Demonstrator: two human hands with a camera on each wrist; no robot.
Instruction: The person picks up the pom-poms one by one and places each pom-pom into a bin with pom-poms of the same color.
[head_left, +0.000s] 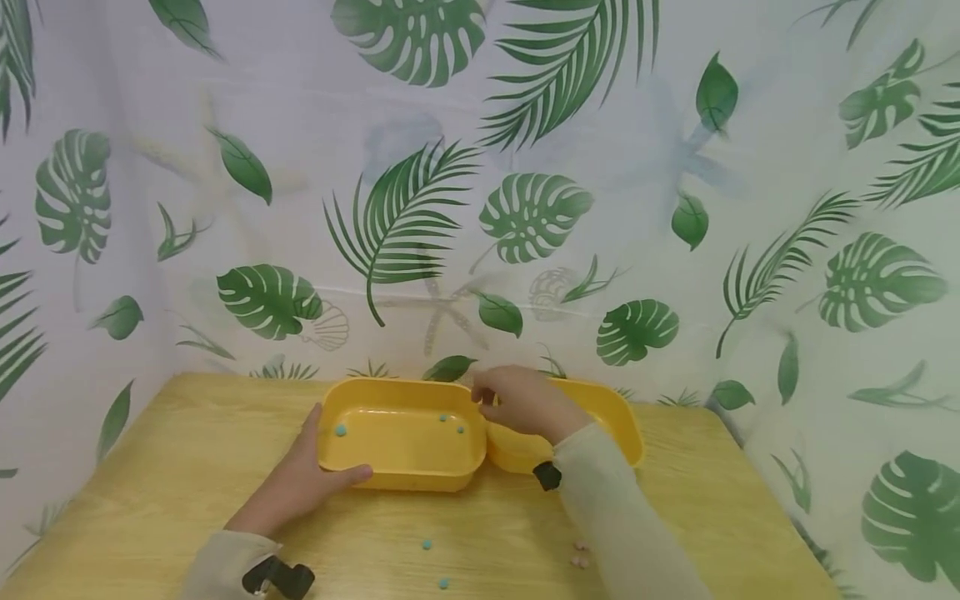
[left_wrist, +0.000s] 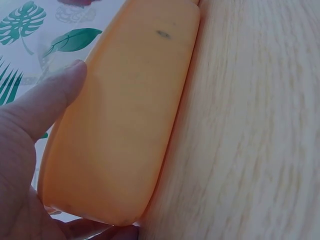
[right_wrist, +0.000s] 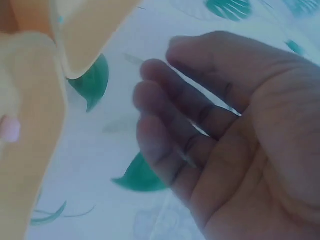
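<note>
In the head view a yellow plastic bin (head_left: 405,482) stands on the table with three small blue-green pieces in it, one of them a blue-green piece (head_left: 341,430) near its left end. My left hand (head_left: 298,477) holds this bin's left end, its thumb on the front rim and its fingers round the side. My right hand (head_left: 525,402) hovers over the place where this bin meets a second yellow bin (head_left: 516,451). Its fingers (right_wrist: 157,100) are loosely bent, with nothing visible between them. A pink piece (right_wrist: 10,129) shows inside a bin in the right wrist view.
Two blue-green pieces, one a blue-green piece (head_left: 427,544), lie on the wooden table (head_left: 360,550) in front of the bins. Small pink pieces (head_left: 580,555) lie beside the right sleeve. Behind the table hangs a leaf-patterned cloth (head_left: 450,342).
</note>
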